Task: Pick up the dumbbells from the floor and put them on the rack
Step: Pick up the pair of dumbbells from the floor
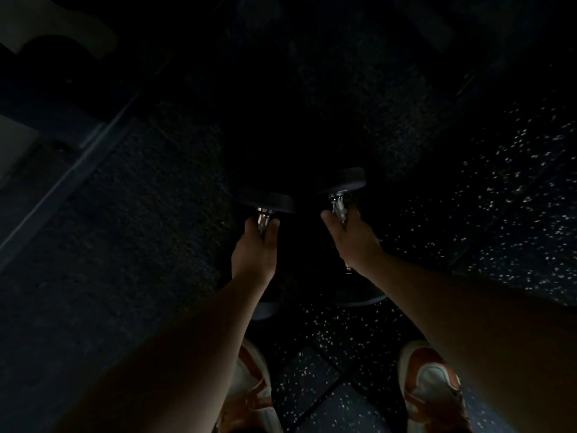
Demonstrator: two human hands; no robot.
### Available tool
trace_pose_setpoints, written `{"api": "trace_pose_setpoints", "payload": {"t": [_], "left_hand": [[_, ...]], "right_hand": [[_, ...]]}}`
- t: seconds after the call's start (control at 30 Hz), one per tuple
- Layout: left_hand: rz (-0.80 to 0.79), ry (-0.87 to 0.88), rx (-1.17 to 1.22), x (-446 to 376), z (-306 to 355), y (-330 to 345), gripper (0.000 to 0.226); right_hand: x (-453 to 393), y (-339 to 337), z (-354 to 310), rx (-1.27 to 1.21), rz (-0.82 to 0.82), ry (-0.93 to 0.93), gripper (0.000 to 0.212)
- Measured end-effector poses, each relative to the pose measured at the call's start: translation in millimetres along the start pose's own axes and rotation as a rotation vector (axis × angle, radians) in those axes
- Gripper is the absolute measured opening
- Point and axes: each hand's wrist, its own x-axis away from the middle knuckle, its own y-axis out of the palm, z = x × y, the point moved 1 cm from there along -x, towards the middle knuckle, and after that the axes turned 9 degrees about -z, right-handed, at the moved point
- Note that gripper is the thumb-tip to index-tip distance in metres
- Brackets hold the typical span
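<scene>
head view, dim light: left hand [256,248] wraps the chrome handle of the left dumbbell [267,201]; right hand [351,235] wraps the handle of the right dumbbell [343,182]. both sit low over the speckled floor [515,182], just beyond 2 orange-white shoes [431,385].

floor [515,195]: dark rubber tiles with pale flecks; seams show between tiles near the feet. very dim light, and the middle stretch ahead is almost black.
mat [131,214]: a plainer, unflecked dark strip on the left side of the floor, with a pale edge line running diagonally along it.
shoes [431,389]: two orange-and-white shoes planted on the tiles at the bottom, well apart.
dumbbells [268,203]: two, side by side ahead of the shoes, black heads, shiny bars. whether they rest on the floor or hang just off it, cannot tell.
upper left: pale shapes at the floor's edge, too dark to name.
</scene>
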Motion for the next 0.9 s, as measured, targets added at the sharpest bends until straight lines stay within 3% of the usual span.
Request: {"api": "trace_pose_setpoints", "payload": {"t": [0.23,0.6,0.9], "left_hand": [[0.015,0.001,0.055,-10,-5,-2,0.041],[0.075,-0.031,0.190,-1,-13,-2,0.035],[0.089,-0.055,0.256,7,-6,2,0.043]], "right_hand": [[-7,6,-1,-0.252,0.037,-0.025,0.045],[-12,19,0,-0.300,0.010,-0.019,0.045],[-5,26,-13,-0.187,0.031,-0.036,0.062]]}}
